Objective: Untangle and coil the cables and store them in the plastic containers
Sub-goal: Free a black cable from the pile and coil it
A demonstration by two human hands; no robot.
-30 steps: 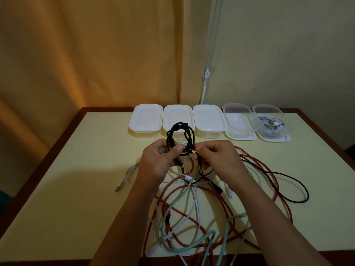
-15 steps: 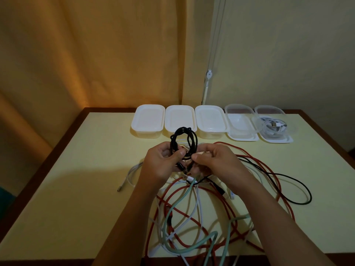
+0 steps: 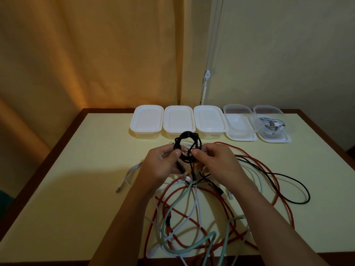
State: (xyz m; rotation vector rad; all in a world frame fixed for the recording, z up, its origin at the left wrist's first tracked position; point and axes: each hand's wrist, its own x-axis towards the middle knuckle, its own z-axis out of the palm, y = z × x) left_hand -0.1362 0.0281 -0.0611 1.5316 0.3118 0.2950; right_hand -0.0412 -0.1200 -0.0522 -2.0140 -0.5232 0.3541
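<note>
Black coil (image 3: pixel 187 147), held upright between both hands above the table (image 3: pixel 80 169), just in front of the row of containers. The left hand (image 3: pixel 160 165) pinches the coil's left side between thumb and fingers; the right hand (image 3: pixel 217 160) pinches its right side with thumb and fingertips curled in, apparently working the free end around the bundle, though the end itself is too small to make out. The coil's plane faces the viewer and its loops stand roughly vertical, so its open ring lies between the two grips, with neither hand clearly nearer. The open empty container (image 3: pixel 239 123) lies ahead and to the right, on the right hand's side; judged from this, a carry by the right hand would be the shorter path. Beside it the far-right container (image 3: pixel 271 125) already holds a coiled white cable. Three lidded containers (image 3: pixel 177 120) stand to the left: opaque white plastic, rounded rectangles. The two open ones are clear, thin-walled, each sitting on what appears to be its white lid. The coil looks braided and matte, stiff enough to hold its ring. Below the hands lies the tangle: a long red cable (image 3: pixel 276 181), seemingly braided; a smooth pale green cable (image 3: pixel 172 210); white cables (image 3: pixel 132 169); and a second thin black cable (image 3: pixel 295 181) looping right.
</note>
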